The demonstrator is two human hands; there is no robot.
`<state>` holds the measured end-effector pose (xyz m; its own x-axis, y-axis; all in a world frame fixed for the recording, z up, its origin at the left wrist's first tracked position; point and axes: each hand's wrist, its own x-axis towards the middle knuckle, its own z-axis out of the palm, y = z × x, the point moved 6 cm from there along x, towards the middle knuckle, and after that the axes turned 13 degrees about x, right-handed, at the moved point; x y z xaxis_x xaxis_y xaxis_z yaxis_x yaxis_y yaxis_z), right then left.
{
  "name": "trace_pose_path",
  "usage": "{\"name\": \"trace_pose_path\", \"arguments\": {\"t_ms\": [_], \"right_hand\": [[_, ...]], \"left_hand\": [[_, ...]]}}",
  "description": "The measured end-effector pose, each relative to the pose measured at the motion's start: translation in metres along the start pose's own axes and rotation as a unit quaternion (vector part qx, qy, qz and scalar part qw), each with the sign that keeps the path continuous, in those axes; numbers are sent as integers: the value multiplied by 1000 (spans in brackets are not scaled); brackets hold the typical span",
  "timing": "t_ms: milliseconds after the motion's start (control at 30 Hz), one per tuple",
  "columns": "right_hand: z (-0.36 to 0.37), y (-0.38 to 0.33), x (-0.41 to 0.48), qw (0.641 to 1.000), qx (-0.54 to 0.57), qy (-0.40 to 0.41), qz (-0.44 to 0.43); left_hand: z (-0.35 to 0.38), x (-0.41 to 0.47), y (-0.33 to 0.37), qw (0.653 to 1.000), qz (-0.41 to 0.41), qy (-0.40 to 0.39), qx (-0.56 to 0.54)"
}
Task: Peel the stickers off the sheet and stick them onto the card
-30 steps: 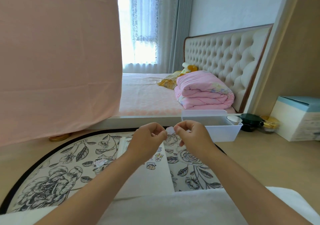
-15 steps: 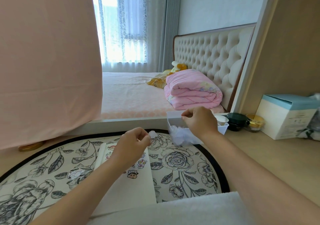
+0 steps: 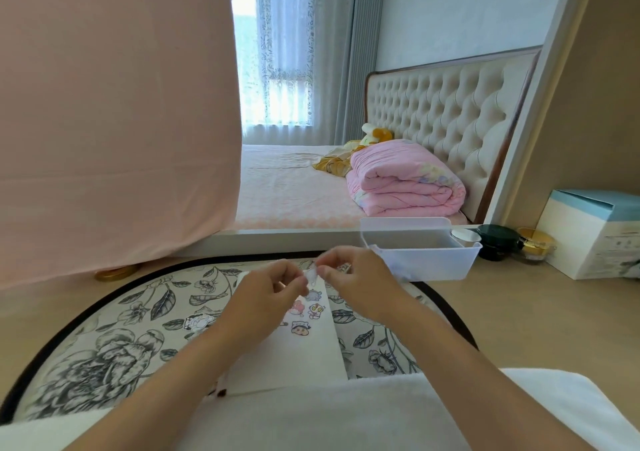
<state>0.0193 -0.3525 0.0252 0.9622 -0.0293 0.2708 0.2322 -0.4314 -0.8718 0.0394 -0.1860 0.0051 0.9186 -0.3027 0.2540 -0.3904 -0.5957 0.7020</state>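
Note:
A white card (image 3: pixel 304 353) lies on the round floral mat (image 3: pixel 114 343), with several cartoon stickers (image 3: pixel 308 315) stuck on its far half. Above the card's far end my left hand (image 3: pixel 266 298) and my right hand (image 3: pixel 353 280) meet. Both pinch a small pale sticker piece (image 3: pixel 311 275) between thumb and fingers. My forearms hide part of the card. Whether the piece is a sticker or its backing I cannot tell.
A clear white plastic bin (image 3: pixel 429 260) stands just right of my right hand. Beyond it sit a dark jar (image 3: pixel 497 242), a gold-lidded jar (image 3: pixel 535 244) and a white-blue box (image 3: pixel 595 234). A pink cloth (image 3: pixel 114 121) hangs at the left over a mirror. White towel (image 3: pixel 346 416) covers my lap.
My right hand came back from the plastic bin to my left hand. Both hands now pinch the small piece together over the card.

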Motion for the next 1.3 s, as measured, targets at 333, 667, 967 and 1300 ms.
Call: {"name": "trace_pose_path", "arguments": {"t_ms": [333,667,967,1300], "right_hand": [[25,-4,-8,997,73,16,27],[44,-2,-22,953,198,13,229],[41,12,-24,949,154,-15,274],[34,3,-20,982,-41,-173,68]], "left_hand": [[-24,-21,-18,998,-20,39,-52],[-31,-33,11,861,276,227,361],[-21,-33,9,822,352,190,405],[-19,-20,-31,995,41,5,89]]}}
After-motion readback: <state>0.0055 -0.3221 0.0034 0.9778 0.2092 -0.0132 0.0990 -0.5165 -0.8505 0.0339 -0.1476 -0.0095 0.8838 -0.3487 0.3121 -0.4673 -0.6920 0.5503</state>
